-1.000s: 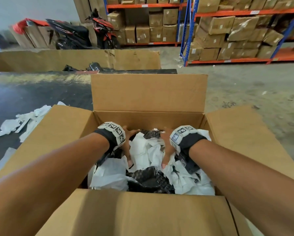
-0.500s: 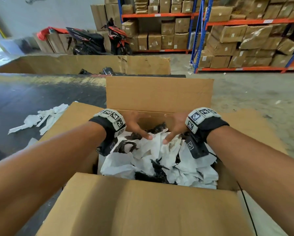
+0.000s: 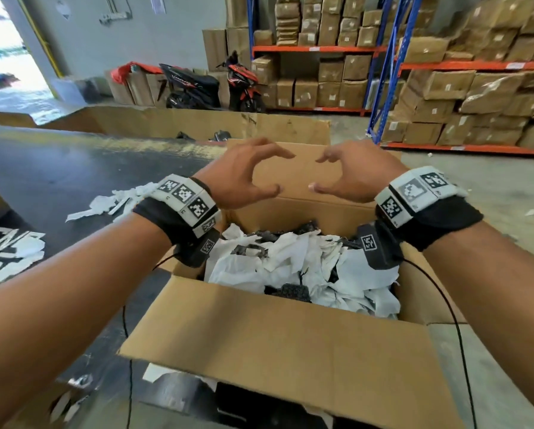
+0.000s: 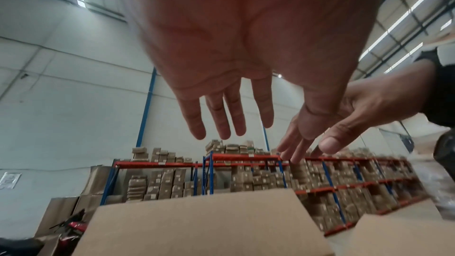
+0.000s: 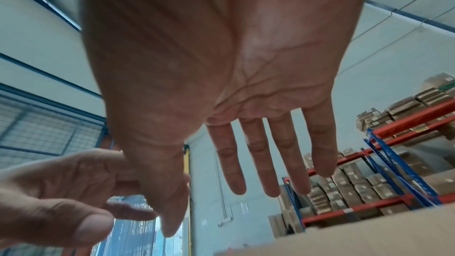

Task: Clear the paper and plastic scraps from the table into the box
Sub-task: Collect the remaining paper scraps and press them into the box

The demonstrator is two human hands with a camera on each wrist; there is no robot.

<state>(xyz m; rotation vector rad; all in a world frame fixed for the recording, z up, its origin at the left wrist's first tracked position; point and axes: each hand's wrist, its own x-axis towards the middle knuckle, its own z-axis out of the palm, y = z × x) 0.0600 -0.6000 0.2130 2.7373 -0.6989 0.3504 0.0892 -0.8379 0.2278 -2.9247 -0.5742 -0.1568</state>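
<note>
An open cardboard box [image 3: 284, 345] stands in front of me, filled with white paper and black plastic scraps [image 3: 293, 264]. My left hand [image 3: 247, 174] and right hand [image 3: 349, 173] hover empty above the box's far flap, palms facing each other, fingers loosely spread. Both wrist views show bare palms with straight fingers, the left hand [image 4: 234, 104] and the right hand [image 5: 258, 143] holding nothing. More white paper scraps [image 3: 117, 201] lie on the dark table [image 3: 43, 168] left of the box, and a torn printed sheet [image 3: 8, 258] lies at the left edge.
Another long cardboard box [image 3: 173, 125] runs along the table's far side. Beyond it stand a parked scooter [image 3: 210, 85] and orange-and-blue racks [image 3: 389, 69] stacked with cartons. Concrete floor [image 3: 491, 193] lies to the right. Scraps lie under the box's near flap [image 3: 166, 376].
Both hands have lifted out of the scraps in the box and now hover empty above its far flap. My view has tilted up and back.
</note>
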